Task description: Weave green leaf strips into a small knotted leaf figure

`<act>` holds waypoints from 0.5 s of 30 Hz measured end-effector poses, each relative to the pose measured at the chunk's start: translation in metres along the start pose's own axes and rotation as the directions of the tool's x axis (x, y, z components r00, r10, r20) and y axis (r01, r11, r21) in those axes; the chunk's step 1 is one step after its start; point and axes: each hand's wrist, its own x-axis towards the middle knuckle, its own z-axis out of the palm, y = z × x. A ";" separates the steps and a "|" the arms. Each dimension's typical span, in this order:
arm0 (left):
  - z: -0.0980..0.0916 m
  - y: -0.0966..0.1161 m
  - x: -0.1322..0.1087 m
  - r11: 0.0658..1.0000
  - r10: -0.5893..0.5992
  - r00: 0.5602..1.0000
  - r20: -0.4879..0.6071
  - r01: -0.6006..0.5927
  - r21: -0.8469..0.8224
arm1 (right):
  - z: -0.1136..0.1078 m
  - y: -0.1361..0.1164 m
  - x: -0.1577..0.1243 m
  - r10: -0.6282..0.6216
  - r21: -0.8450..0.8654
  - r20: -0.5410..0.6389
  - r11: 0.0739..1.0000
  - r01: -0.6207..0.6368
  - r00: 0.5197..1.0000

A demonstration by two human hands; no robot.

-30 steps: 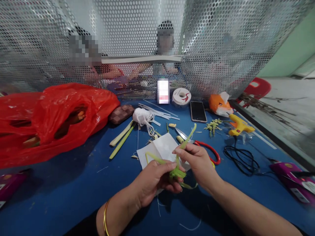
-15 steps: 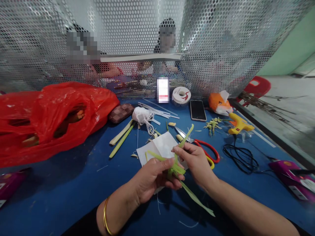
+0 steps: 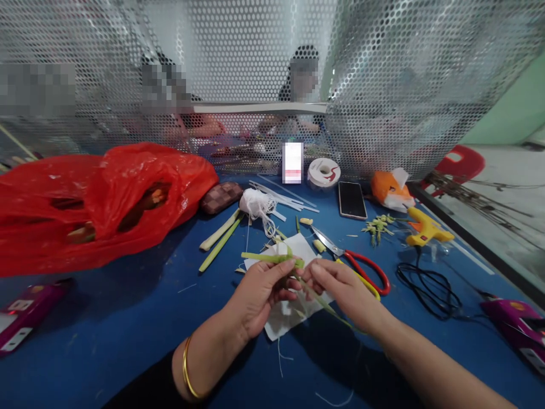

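My left hand (image 3: pixel 266 289) pinches a folded green leaf strip (image 3: pixel 264 258) between thumb and fingers, one flat end pointing left. Close beside it, my right hand (image 3: pixel 336 284) is closed by the strip's right side; its fingertips hide what they may hold. A long thin tail of leaf runs down to the right under my right hand. Beneath both hands lies a white paper sheet (image 3: pixel 283 321). Red-handled scissors (image 3: pixel 366 270) and a yellow handle rest just beyond my right hand. Two leaf stalks (image 3: pixel 219 244) lie to the left of the paper.
A red plastic bag (image 3: pixel 114 199) fills the left. White string (image 3: pixel 258 204), a ribbon roll (image 3: pixel 324 172), a dark phone (image 3: pixel 352 200) and a tissue pack (image 3: pixel 390 190) stand or lie behind. At right are a yellow glue gun (image 3: pixel 428 227) and black cable. People sit behind the perforated screen.
The view has shifted, so the table's things appear farther right. The strip's upright end no longer shows by my right hand, and the folded piece now points left.
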 end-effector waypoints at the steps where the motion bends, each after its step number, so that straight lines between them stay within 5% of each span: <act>1: 0.000 0.001 0.000 1.000 0.007 1.000 -0.006 -0.007 -0.003 | 0.001 -0.002 -0.002 0.002 -0.038 0.050 0.999 0.000 0.999; 10: 0.000 0.000 0.002 0.999 0.026 1.000 -0.010 -0.026 0.027 | 0.003 -0.001 -0.007 0.020 -0.086 0.020 0.996 -0.019 1.000; 15: -0.001 -0.002 0.004 0.999 0.034 0.999 -0.029 -0.034 0.000 | 0.000 0.002 -0.010 -0.076 -0.199 0.028 0.977 0.080 0.997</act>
